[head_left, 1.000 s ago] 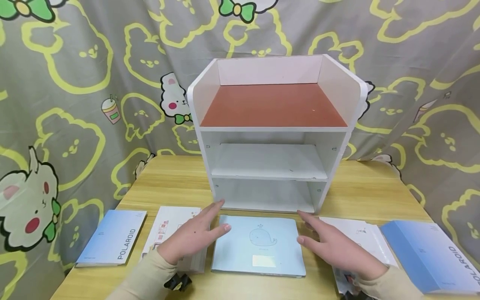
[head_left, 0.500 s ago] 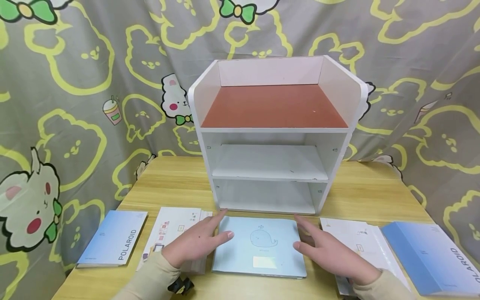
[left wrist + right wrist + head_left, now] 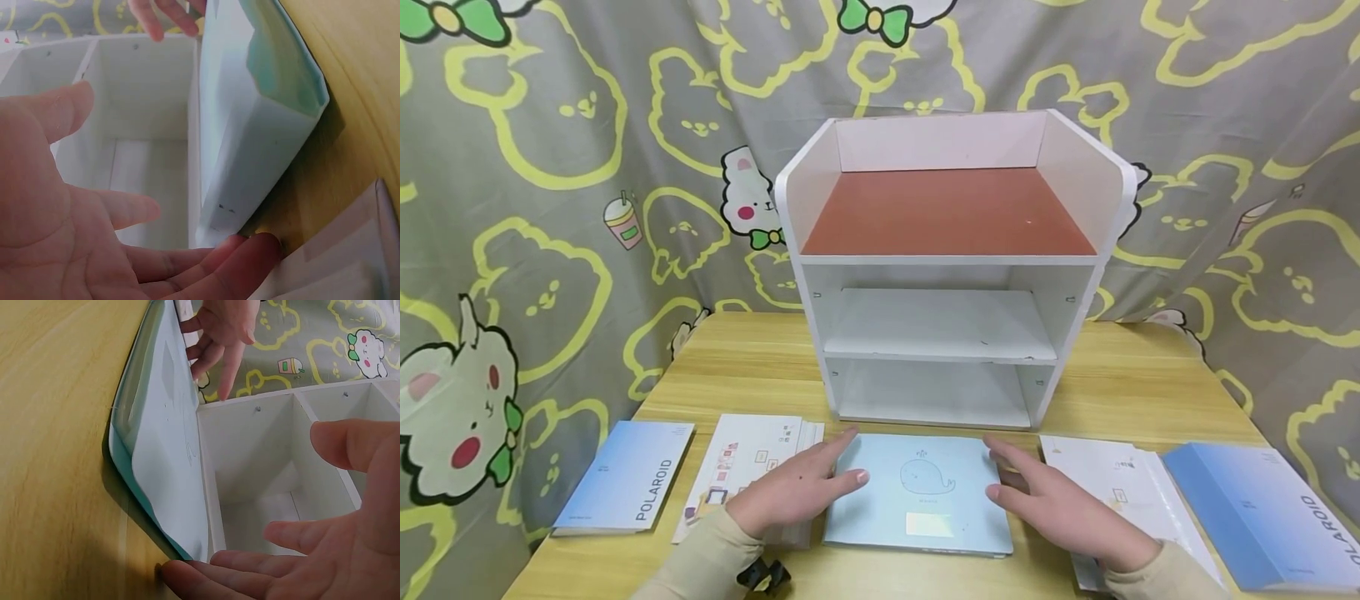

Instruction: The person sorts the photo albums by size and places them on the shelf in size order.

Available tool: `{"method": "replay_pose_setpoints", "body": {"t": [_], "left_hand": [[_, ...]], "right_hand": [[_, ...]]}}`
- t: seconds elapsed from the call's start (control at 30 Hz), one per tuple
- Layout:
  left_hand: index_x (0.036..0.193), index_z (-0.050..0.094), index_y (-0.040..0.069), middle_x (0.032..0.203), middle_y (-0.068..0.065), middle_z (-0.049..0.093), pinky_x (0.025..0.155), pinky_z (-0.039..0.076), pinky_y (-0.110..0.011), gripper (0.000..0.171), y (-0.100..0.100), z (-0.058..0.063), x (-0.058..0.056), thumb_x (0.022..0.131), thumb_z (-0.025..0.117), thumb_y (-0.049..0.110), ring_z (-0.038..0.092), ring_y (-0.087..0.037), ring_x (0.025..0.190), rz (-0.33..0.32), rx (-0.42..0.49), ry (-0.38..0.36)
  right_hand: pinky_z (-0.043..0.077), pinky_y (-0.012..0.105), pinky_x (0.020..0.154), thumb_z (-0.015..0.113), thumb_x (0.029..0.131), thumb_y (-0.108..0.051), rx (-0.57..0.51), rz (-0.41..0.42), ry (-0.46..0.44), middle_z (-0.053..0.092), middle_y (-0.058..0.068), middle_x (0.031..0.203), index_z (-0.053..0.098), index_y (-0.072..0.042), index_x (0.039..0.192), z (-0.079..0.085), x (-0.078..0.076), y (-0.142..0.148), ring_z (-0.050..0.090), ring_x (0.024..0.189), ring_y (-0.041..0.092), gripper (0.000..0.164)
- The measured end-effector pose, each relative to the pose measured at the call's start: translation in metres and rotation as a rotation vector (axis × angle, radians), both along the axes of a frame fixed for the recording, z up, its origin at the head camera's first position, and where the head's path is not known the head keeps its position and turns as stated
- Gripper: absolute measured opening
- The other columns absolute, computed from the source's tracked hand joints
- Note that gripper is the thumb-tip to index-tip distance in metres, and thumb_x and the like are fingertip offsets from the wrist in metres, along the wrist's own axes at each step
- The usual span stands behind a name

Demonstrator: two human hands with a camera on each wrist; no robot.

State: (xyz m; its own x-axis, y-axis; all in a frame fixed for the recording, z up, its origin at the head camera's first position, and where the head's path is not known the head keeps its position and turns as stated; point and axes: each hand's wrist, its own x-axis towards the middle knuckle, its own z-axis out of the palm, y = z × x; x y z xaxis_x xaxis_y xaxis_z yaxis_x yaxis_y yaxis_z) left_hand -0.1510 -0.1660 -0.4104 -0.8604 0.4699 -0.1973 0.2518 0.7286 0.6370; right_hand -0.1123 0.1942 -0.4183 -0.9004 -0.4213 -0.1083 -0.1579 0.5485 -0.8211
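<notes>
A light blue book (image 3: 955, 517) with a line-drawn whale on its cover lies flat on the table, in front of the white shelf unit (image 3: 940, 358). At its left side is my left hand (image 3: 793, 492), thumb raised above the cover, fingers stretched along the spine. My right hand (image 3: 1060, 504) flanks the other side, fingers extended. In the left wrist view, fingertips reach the lower end of the spine (image 3: 250, 162); contact is unclear. The right wrist view has fingertips at the corner of the book (image 3: 169, 481), where the cover edges part slightly.
White booklets lie in a left stack (image 3: 745, 450) and a right stack (image 3: 1093, 462). A blue POLAROID book (image 3: 625, 475) is at far left, and a thicker blue POLAROID stack (image 3: 1270, 508) at far right. A patterned curtain (image 3: 572, 275) hangs behind the wooden table (image 3: 745, 350).
Both hands have come down a little and drawn slightly inward toward the sides of the light blue book. The book and the other things stay where they were.
</notes>
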Motion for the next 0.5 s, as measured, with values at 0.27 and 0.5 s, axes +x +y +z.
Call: {"method": "replay_pose_setpoints", "body": {"t": [0.27,0.5], "left_hand": [[0.159,0.027,0.003,0.163,-0.014,0.030,0.118,0.027,-0.054,0.078,-0.0005,-0.0026,0.0006,0.103,0.050,0.052,0.032,-0.033,0.146,0.043,0.051,-0.020],[0.159,0.026,0.000,0.163,-0.016,0.029,0.117,0.028,-0.054,0.081,0.0001,-0.0072,-0.0024,0.102,0.056,0.049,0.031,-0.033,0.147,0.108,0.103,-0.081]], "right_hand": [[0.045,0.025,0.099,0.054,0.106,-0.039,-0.055,0.003,-0.035,0.040,0.019,0.156,0.031,-0.009,0.159,-0.0033,0.0012,0.0010,0.046,0.137,0.041,0.065],[0.046,0.023,0.099,0.052,0.107,-0.035,-0.133,0.011,-0.075,0.039,0.017,0.157,0.033,-0.007,0.157,-0.0043,0.0010,0.0005,0.041,0.141,0.040,0.060]]}}
